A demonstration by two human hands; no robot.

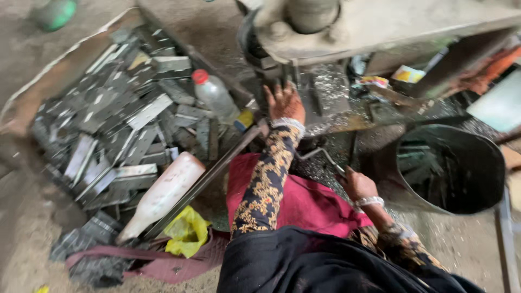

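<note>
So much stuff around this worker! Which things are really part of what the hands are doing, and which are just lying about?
In use:
- left hand reaching up at the press machine
- right hand on a bent metal handle
- pile of flat metal strips
- black bucket with strips inside

Lying about:
- clear bottle with red cap
- white bottle
- yellow bag
</note>
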